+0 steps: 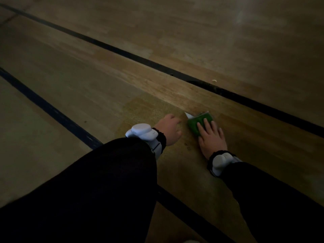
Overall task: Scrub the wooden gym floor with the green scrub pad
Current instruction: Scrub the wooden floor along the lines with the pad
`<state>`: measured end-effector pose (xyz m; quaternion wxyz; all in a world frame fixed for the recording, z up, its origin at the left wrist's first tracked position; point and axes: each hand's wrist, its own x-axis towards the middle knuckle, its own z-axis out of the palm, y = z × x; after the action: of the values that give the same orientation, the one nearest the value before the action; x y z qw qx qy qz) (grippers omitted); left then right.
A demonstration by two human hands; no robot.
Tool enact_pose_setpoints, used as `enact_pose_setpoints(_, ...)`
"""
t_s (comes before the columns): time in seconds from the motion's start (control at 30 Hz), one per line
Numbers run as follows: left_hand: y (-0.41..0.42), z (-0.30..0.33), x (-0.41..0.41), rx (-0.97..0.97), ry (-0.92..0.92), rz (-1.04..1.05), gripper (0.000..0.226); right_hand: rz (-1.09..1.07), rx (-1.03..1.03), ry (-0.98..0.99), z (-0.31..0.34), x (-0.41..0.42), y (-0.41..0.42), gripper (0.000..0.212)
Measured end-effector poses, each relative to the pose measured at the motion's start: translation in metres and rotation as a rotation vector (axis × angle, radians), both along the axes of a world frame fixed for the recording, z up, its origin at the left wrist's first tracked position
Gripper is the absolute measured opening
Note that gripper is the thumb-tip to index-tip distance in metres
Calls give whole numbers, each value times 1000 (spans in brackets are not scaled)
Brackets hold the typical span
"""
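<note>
1. The right hand (211, 137) is lying flat on the green scrub pad (199, 122), its fingers (206, 124) straight and spread over the top. That looks like a way of pressing evenly rather than gripping, so the whole pad is bearing on the boards.
2. The green scrub pad is sitting on the wooden gym floor (175, 50), in the strip between two dark court lines (140, 59), just ahead of the person. A small white corner (188, 115) is poking out at its far left edge; what it belongs to I cannot tell.
3. The left hand (169, 129) is resting on the floor just beside the pad, likely bracing the crouched body. Its fingers are mostly hidden, so I cannot tell how they are lying.
4. Both wrists are wearing white strapped devices (141, 132).
5. The patch around the hands is looking darker and speckled, possibly damp.
</note>
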<state>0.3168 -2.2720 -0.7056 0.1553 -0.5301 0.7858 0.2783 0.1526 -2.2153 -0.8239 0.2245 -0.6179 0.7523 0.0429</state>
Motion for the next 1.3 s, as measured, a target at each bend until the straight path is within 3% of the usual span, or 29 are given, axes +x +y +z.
enact_pose_setpoints(0.13, 1, 2, -1, 2, 3, -5, 50, -42, 10, -6, 4, 32, 3, 56)
enact_pose_setpoints(0.4, 3, 2, -8, 3, -5, -25, 50, 582, 13, -136, -13, 131, 62, 54)
enact_pose_setpoints(0.57, 5, 2, -10, 13, -8, -35, 50, 672, -27, -177, -12, 134, 65, 51)
enact_pose_setpoints(0.67, 5, 3, -9, 10, -11, -40, 50, 574, -33, -108, -8, 102, 52, 50)
enact_pose_setpoints(1.07, 16, 6, -25, -49, -11, -72, 46, -271, 9, 44, 3, -68, 25, 56)
enact_pose_setpoints(1.2, 16, 1, -24, -28, 3, -65, 45, -337, 39, 30, 4, -56, 24, 56)
enact_pose_setpoints(1.3, 15, -3, -21, -19, 0, -54, 48, -220, 35, 23, 5, -25, 34, 55)
